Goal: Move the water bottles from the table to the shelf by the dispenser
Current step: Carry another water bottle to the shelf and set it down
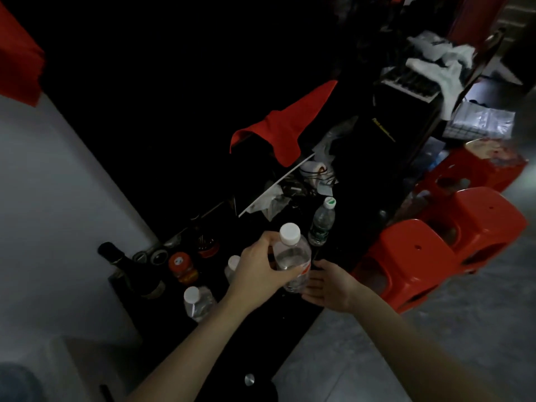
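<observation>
Forearms: both of yours enter from the bottom edge and reach over the dark table (pixel 261 329).
Left hand (pixel 258 268): your fingers and thumb are curled round the held bottle (pixel 293 258), gripping it at mid-body from the left side.
Right hand (pixel 326 287): palm turned up, fingers straight and slightly spread, just below and beside the base of the held bottle; contact cannot be confirmed.
Held bottle: clear plastic, white cap, water inside, tilted a little; a red-and-white label band shows at its lower part, print unreadable.
Bottle with green-marked cap (pixel 322 221): upright on the table beyond your hands; dark label, text too small to read.
Near white-capped bottle (pixel 197 304): stands on the table left of your left forearm.
Second white-capped bottle (pixel 232 268): partly hidden behind your left hand.
Dark glass bottle (pixel 130 271): at the far-left table end, leaning against the white wall.
Orange-lidded jar (pixel 182 266): beside the dark glass bottle; a pale mark on the lid, illegible.
Red cloth (pixel 287 126): draped over a dark box at the back.
Yellow lettering (pixel 383 129): on a black unit to the right, unreadable.
Red plastic stools (pixel 435 245): on the floor, right of the table.
</observation>
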{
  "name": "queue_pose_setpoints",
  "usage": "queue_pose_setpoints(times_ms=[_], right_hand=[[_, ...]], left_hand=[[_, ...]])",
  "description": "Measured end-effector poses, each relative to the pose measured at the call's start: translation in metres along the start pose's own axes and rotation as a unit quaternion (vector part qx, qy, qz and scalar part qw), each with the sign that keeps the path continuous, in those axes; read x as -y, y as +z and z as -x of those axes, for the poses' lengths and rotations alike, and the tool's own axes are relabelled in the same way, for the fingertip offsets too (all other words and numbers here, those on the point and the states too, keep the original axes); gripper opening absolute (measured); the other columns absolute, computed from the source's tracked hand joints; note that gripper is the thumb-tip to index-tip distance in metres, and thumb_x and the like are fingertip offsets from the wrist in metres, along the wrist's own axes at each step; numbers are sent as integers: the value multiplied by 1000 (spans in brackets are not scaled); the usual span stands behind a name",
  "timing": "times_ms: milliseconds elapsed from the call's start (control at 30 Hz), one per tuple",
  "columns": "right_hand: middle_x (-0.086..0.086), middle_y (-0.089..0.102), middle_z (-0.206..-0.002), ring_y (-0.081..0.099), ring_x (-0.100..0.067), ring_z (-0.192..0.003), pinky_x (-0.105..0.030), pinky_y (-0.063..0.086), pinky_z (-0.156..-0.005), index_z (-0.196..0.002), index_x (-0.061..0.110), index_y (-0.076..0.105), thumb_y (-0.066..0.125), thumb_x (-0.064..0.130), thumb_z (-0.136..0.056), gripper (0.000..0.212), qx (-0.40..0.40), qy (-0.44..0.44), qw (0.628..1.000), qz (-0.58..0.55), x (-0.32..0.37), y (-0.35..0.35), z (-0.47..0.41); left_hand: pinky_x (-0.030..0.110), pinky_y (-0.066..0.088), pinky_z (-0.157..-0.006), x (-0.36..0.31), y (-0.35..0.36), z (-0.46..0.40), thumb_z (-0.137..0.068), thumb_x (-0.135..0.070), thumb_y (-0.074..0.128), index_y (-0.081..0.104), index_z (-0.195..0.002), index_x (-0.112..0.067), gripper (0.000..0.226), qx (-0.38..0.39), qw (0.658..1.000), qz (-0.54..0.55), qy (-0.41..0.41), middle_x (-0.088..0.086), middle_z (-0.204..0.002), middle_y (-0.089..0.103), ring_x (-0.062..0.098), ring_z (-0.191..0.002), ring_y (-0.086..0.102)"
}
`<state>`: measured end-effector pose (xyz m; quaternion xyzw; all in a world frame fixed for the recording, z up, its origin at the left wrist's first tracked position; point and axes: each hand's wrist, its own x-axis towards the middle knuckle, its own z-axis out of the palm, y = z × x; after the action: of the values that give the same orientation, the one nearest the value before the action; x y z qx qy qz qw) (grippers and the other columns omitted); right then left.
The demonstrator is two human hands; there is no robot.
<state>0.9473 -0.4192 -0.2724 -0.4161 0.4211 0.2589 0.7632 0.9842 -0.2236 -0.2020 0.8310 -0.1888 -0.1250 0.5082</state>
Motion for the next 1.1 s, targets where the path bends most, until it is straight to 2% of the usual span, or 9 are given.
queue_pose_setpoints(times_ms=[233, 367, 433, 500, 600, 733, 833, 933, 1100], right_hand=[[-16, 63, -95, 60, -28, -91, -37, 49, -83, -94, 3, 63, 44, 38, -100, 40, -3, 38, 999, 18, 16, -1, -78], [-17, 62, -97, 59, -28, -89, -42, 43, -103, -102, 2, 63, 39, 38, -102, 43, -1, 51, 999, -3, 19, -5, -119], [-18, 63, -101, 58, -30, -93, -44, 39, -109, -106, 1, 62, 37, 37, -104, 44, 8, 49, 999, -17, 19, -6, -137], [-18, 64, -103, 57, -30, -101, -45, 38, -112, -106, 1, 64, 37, 37, -104, 45, 14, 42, 999, -17, 18, -5, -151], [-16, 66, -109, 56, -31, -115, -45, 37, -114, -115, 1, 64, 37, 36, -104, 46, 4, 21, 1000, -1, 17, -2, -166], [-18, 59, -132, 52, -32, -128, -43, 41, -109, -130, 0, 57, 40, 37, -104, 49, -7, 11, 1000, 14, 17, -2, -174], [-18, 56, -136, 50, -32, -129, -42, 43, -102, -130, 0, 55, 41, 36, -104, 47, 6, 27, 999, 20, 19, -5, -172], [-19, 53, -139, 47, -33, -132, -43, 41, -102, -133, 0, 53, 43, 33, -103, 45, 16, 35, 999, 38, 23, -8, -168], [-20, 54, -139, 49, -34, -130, -43, 42, -103, -131, 1, 54, 45, 28, -102, 40, 28, 21, 997, 71, 30, -9, -149]], left_hand=[[34, 59, -93, 42, 36, -30, -76, -35, 91, 56, -122, -29, 58, -59, 995, 19, -83, -14, -116, 68, 2, -111, 65], [8, 50, -83, 63, 60, -43, -79, -27, 90, 57, -119, -27, 53, -84, 989, 14, -124, -19, -109, 66, -19, -100, 59], [5, 48, -79, 73, 71, -49, -79, -23, 90, 57, -118, -26, 50, -103, 984, 18, -147, -17, -106, 67, -18, -97, 61], [9, 50, -80, 81, 79, -55, -80, -21, 89, 58, -119, -22, 49, -126, 978, 18, -166, -12, -107, 70, -7, -99, 65], [27, 56, -88, 92, 87, -62, -82, -20, 87, 59, -122, -16, 49, -156, 971, 16, -182, -5, -110, 71, 7, -102, 68], [40, 58, -92, 102, 93, -68, -84, -20, 84, 57, -126, -17, 49, -177, 959, 43, -215, -3, -112, 72, 10, -104, 70], [41, 57, -95, 106, 96, -67, -85, -17, 84, 58, -127, -17, 50, -192, 951, 59, -234, -2, -114, 71, 12, -106, 70], [31, 55, -95, 107, 95, -67, -85, -12, 83, 56, -130, -13, 52, -193, 951, 45, -238, 0, -117, 69, 16, -111, 68], [26, 42, -110, 91, 91, -65, -83, -5, 83, 43, -147, -11, 76, -175, 962, 4, -209, 5, -144, 52, 15, -131, 52]])
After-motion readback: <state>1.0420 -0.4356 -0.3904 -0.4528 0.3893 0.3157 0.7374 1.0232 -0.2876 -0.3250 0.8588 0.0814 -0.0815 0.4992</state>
